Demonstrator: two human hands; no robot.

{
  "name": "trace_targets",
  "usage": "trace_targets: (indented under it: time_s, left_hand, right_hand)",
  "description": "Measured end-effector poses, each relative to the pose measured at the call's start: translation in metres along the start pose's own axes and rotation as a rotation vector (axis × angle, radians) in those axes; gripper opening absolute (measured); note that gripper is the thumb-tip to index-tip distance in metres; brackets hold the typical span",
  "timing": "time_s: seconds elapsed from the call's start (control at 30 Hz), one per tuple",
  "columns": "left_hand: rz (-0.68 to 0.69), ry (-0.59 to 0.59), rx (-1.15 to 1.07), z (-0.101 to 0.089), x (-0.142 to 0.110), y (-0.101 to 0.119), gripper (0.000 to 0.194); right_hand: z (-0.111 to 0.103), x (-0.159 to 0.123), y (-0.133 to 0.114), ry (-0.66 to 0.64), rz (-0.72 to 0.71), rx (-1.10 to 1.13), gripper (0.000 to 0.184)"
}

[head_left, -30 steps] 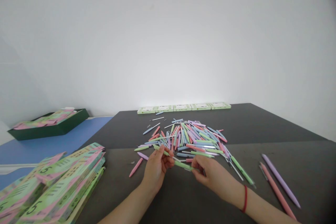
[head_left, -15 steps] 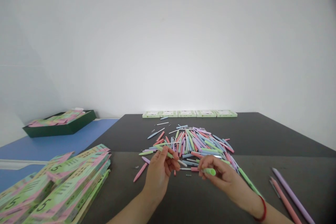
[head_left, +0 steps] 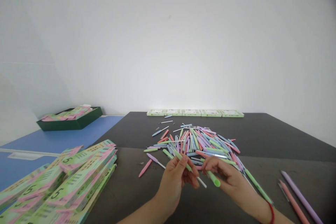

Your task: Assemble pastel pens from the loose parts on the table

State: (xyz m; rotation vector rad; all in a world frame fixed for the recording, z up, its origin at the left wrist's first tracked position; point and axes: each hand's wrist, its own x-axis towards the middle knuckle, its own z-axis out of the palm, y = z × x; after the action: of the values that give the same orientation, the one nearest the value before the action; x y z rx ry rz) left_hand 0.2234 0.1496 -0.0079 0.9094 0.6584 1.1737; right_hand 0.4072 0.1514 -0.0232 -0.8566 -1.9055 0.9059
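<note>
My left hand [head_left: 172, 182] pinches a light green pen half [head_left: 179, 154], with a white refill [head_left: 202, 182] sticking out of it down to the right. My right hand [head_left: 228, 180] has its fingers closed around a light green pen barrel [head_left: 214, 179], whose open round end faces me. The refill's tip is close to the barrel but apart from it. Just behind both hands lies a pile of pen parts [head_left: 195, 141] in pink, blue, green and purple. To the left of my left hand are a pink pen piece [head_left: 145, 168] and a purple one [head_left: 152, 158].
Stacked green and pink printed packs [head_left: 65, 185] lie at the front left. A dark green tray [head_left: 76, 124] with similar packs stands on the blue surface [head_left: 109, 126]. Several flat boxes [head_left: 191, 112] line the table's back edge. Pink and purple pens [head_left: 299, 192] lie at the right.
My left hand has moved right, bringing the green pen half and its refill nearer to the right hand. The refill now points more steeply down. The whole view has shifted slightly.
</note>
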Motion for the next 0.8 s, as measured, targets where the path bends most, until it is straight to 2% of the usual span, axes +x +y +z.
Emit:
trace_targets:
  time_s: [0.3, 0.63, 0.8]
  left_hand:
    - [0.009, 0.026, 0.017, 0.0018, 0.0006, 0.0011, 0.036]
    - [-0.001, 0.021, 0.009, -0.0029, 0.0020, -0.0006, 0.030]
    - [0.018, 0.026, -0.033, -0.0045, 0.0042, 0.0022, 0.028]
  right_hand:
    - [-0.0008, 0.0010, 0.0046, 0.046, -0.016, 0.001, 0.007]
    - [0.0005, 0.0006, -0.0025, 0.055, 0.008, -0.006, 0.008]
    - [-0.0017, 0.0025, -0.0042, 0.056, 0.108, -0.153, 0.010]
